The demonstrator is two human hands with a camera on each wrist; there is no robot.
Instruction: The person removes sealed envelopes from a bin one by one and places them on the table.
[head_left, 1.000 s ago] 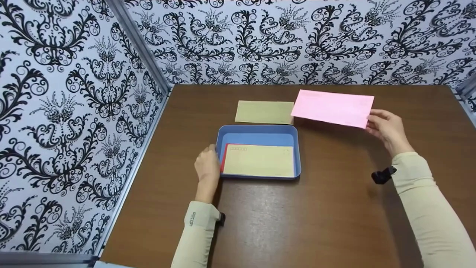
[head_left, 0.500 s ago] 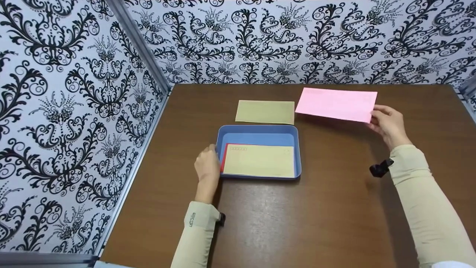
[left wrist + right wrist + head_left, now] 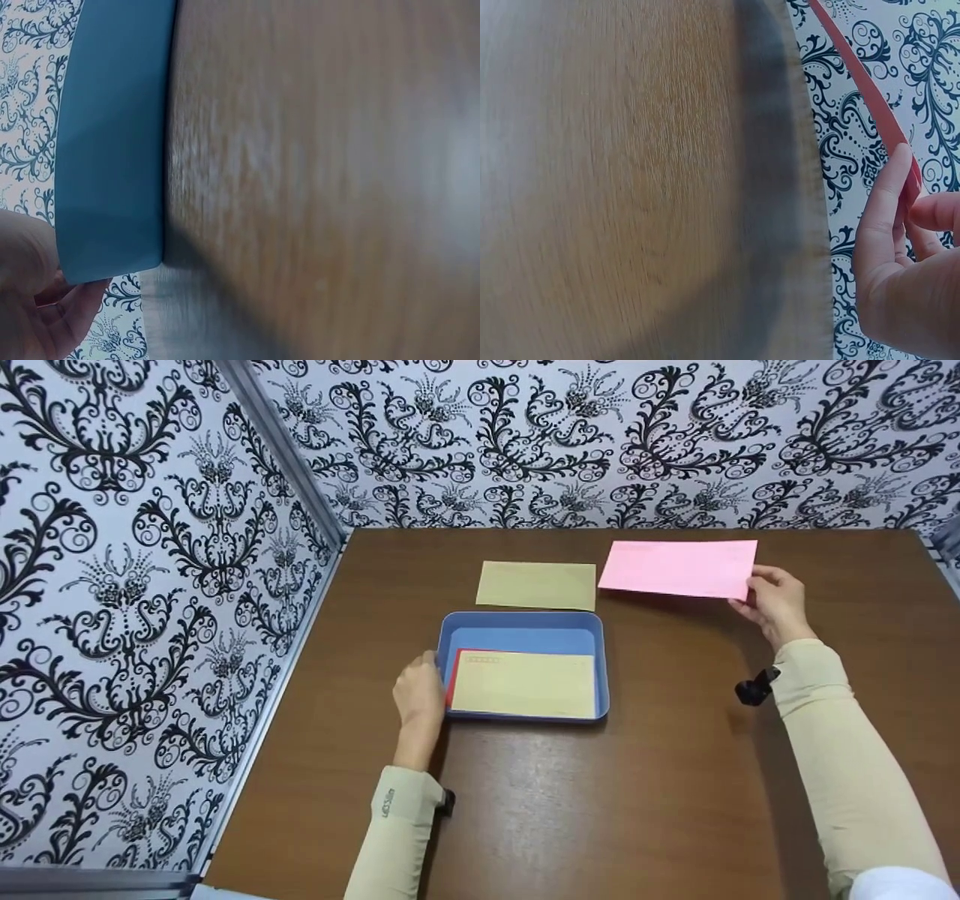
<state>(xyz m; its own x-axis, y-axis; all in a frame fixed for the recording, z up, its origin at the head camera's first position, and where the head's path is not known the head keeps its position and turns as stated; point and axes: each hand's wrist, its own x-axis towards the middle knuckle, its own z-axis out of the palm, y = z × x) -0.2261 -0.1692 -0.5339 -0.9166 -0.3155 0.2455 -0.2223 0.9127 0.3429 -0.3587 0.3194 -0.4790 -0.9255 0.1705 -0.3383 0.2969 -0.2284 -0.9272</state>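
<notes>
My right hand [image 3: 778, 601] pinches a pink envelope [image 3: 679, 568] by its right edge, holding it above the back of the table. In the right wrist view the envelope [image 3: 870, 97] appears nearly edge-on between thumb and fingers. My left hand [image 3: 420, 690] grips the left wall of a shallow blue tray [image 3: 525, 621]; in the left wrist view its fingers wrap the tray's end [image 3: 112, 150]. Inside the tray lies a cream envelope [image 3: 523, 686] with a row of small boxes printed at its top left. A red edge [image 3: 452, 682] peeks out beneath it.
Behind the tray, another cream envelope [image 3: 537, 585] lies flat on the brown table [image 3: 600, 810]. Patterned black-and-white walls [image 3: 480, 442] stand at the back and left. Each sleeve carries a small black wrist camera [image 3: 756, 687].
The right hand has shifted slightly back, and the pink envelope has moved a little right and levelled out. The left hand and tray have stayed practically still.
</notes>
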